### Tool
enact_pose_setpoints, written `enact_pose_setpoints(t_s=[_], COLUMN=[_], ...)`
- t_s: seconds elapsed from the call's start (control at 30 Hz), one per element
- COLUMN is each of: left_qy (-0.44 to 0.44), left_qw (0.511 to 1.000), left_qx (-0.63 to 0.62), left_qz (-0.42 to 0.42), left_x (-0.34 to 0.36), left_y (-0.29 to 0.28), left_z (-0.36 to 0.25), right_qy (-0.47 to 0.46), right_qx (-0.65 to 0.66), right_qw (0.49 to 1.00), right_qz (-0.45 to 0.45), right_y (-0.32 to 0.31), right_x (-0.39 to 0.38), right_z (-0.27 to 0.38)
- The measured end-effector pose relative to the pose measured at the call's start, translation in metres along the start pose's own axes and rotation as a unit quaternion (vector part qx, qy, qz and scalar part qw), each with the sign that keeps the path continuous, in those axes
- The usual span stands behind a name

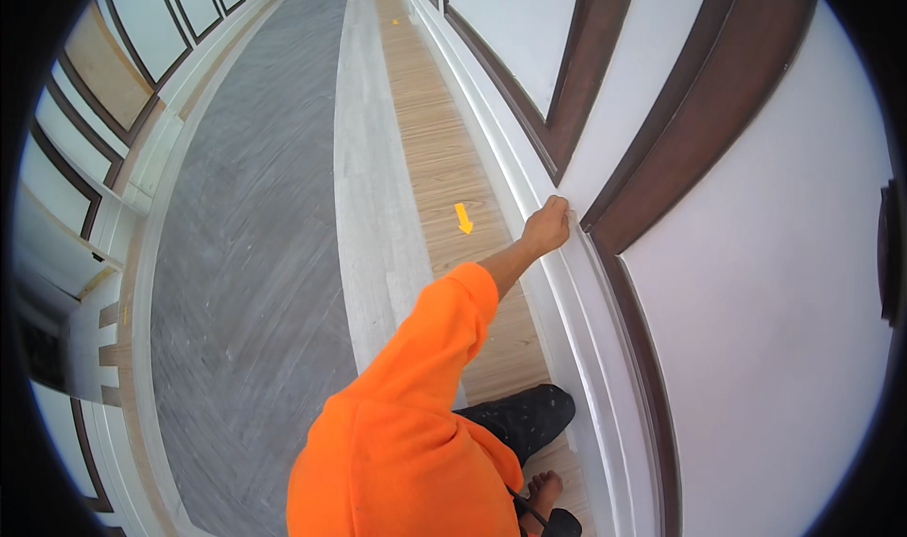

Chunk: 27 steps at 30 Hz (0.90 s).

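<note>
My left hand [548, 223], at the end of an orange sleeve, reaches forward to the wall on the right. Its fingers are curled against the white wall panel [746, 329], where a dark brown frame moulding [642, 206] meets the white lower trim [590, 320]; whatever they hold is hidden or too small to name. My dark-trousered knee [520, 414] is bent close to that trim, with what looks like a bare foot [543, 490] below it. My right hand is not in view.
The corridor has a grey herringbone floor [241, 244], a pale strip [368, 178] and a wood-look border [435, 131] bearing a yellow arrow [463, 218]. The opposite wall [184, 22] has white, brown-framed panels and one tan panel [113, 55].
</note>
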<state>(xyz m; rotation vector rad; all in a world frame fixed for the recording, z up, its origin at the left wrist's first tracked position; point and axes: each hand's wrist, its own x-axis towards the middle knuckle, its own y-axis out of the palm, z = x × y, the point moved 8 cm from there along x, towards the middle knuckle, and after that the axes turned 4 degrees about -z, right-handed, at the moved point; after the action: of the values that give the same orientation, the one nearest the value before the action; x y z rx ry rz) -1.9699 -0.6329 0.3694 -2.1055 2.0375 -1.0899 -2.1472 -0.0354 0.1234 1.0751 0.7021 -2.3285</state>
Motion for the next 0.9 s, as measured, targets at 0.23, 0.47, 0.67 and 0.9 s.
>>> enact_pose_setpoints(t_s=[0.23,0.47,0.67,0.9], left_qy=[-0.017,-0.031,0.07,0.062], left_qw=[0.993,0.999,0.994,0.992], left_qx=[-0.093,-0.018,0.071,0.105], left_qz=[-0.076,-0.026,-0.034,0.016], left_x=[-0.012,-0.01,0.001,0.004], left_y=[-0.019,-0.02,-0.016,-0.014], left_z=[0.018,0.002,-0.035,-0.041], right_qy=[-0.043,-0.055,-0.026,-0.095], right_qx=[0.063,0.126,0.091,0.038], right_qw=[0.996,0.988,0.994,0.992], right_qz=[-0.034,-0.067,-0.06,-0.071], right_y=[-0.009,0.014,-0.012,-0.025], right_x=[0.003,-0.101,-0.001,0.035], right_z=[0.001,0.05,-0.01,-0.034])
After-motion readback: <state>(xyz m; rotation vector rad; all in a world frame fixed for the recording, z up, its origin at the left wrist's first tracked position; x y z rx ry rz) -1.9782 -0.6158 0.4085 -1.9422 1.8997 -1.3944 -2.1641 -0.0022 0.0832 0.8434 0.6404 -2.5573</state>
